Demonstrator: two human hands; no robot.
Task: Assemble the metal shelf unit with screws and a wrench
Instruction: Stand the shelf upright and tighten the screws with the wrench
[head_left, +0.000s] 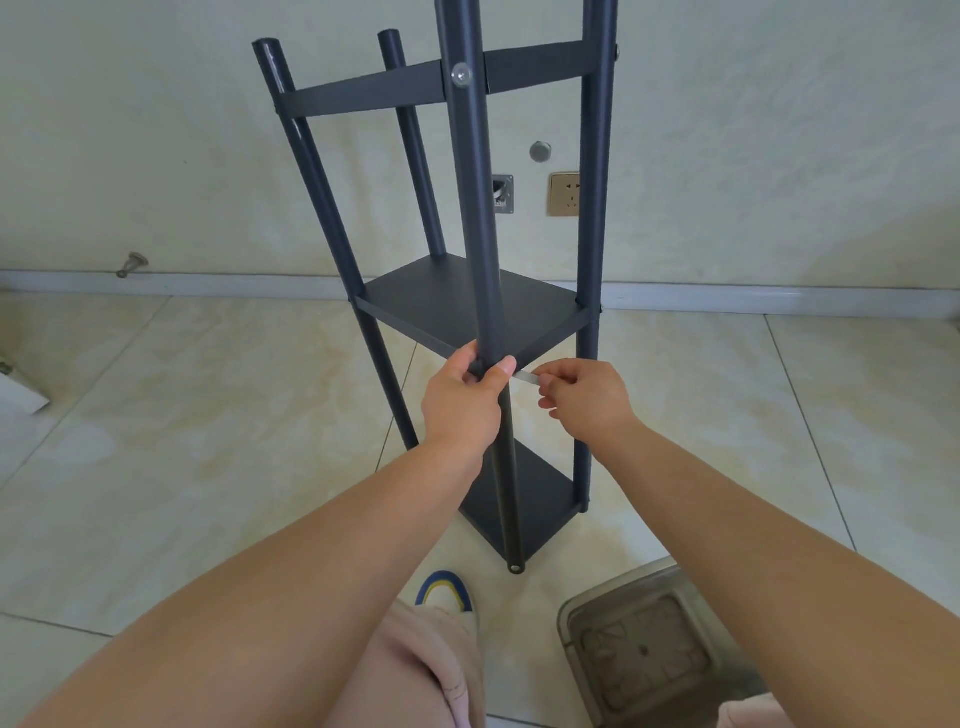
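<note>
A dark grey metal shelf unit stands upright on the tiled floor, with three square shelves on four round posts. My left hand grips the nearest post right at the corner of the middle shelf. My right hand pinches a small flat silver wrench whose tip points at that same corner, just beside my left thumb. A silver screw head shows on the near post at the top shelf. Another screw sits at the post's foot by the bottom shelf.
A clear plastic container sits on the floor at the lower right. My shoe and pink trouser leg are below the shelf. The wall behind carries a socket and a small plate. A white object lies at the far left.
</note>
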